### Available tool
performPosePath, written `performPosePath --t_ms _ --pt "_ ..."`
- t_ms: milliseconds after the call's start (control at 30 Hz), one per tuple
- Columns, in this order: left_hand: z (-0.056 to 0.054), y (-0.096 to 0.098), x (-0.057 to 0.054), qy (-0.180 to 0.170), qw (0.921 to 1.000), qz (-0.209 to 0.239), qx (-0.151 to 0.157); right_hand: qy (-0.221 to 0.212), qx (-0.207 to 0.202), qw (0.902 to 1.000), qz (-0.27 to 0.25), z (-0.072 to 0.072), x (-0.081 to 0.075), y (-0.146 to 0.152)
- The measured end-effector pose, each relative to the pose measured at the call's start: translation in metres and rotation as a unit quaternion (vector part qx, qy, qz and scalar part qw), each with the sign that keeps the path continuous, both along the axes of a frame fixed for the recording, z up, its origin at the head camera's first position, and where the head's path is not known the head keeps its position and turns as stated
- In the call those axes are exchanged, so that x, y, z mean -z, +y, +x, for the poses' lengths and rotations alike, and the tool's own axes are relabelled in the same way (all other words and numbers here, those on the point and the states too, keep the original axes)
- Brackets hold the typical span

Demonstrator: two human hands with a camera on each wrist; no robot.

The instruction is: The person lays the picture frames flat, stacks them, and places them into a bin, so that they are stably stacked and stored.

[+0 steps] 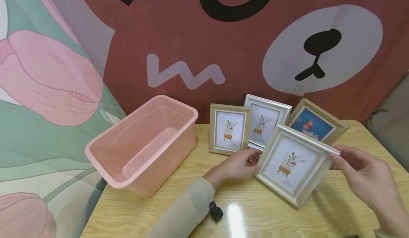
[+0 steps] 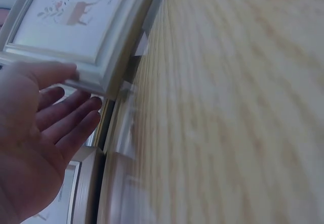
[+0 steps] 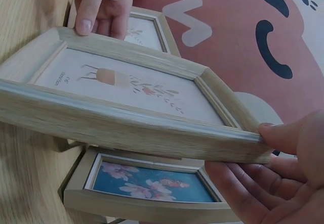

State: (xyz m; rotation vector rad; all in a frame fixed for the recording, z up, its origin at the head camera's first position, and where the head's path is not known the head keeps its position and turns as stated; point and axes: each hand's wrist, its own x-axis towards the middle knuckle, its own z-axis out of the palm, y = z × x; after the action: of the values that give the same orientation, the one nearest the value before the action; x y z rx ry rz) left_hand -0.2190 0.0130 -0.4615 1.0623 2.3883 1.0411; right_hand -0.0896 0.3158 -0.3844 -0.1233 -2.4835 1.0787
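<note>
Beige cloth makes the left sleeve (image 1: 188, 208). The right hand (image 1: 364, 170) grips the upper right corner of a pale gold, four-sided picture frame (image 1: 292, 165), with the thumb in front and fingers behind. The left hand (image 1: 238, 165) has loosely bent fingers and its thumb at the frame's left edge; I can't tell if it helps to hold. That frame is tilted and shows a plant in an orange pot. Just behind are a tan frame with a plant picture (image 1: 230, 129), a shiny silver frame (image 1: 266, 122) and a tan frame with a blue flower picture (image 1: 314, 122). Farther left, a pink plastic tub (image 1: 169, 161) sits on the yellow wooden table (image 1: 255, 216). Past them hangs a big red-brown printed cloth (image 1: 179, 36).
</note>
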Motion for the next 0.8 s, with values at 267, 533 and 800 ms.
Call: performPosePath --t_ms 267,533,800 --pt "-0.001 -0.009 0.0 -0.06 0.9967 0.03 0.046 -0.001 -0.001 1.0 -0.009 0.002 -0.004 -0.002" --pt "-0.002 -0.015 -0.001 -0.063 0.995 0.015 0.077 -0.011 0.001 0.9998 -0.014 0.005 -0.01 -0.007" --pt "-0.008 -0.017 0.001 -0.055 0.9877 0.043 0.14 -0.004 -0.006 0.9996 -0.028 0.006 -0.017 -0.012"
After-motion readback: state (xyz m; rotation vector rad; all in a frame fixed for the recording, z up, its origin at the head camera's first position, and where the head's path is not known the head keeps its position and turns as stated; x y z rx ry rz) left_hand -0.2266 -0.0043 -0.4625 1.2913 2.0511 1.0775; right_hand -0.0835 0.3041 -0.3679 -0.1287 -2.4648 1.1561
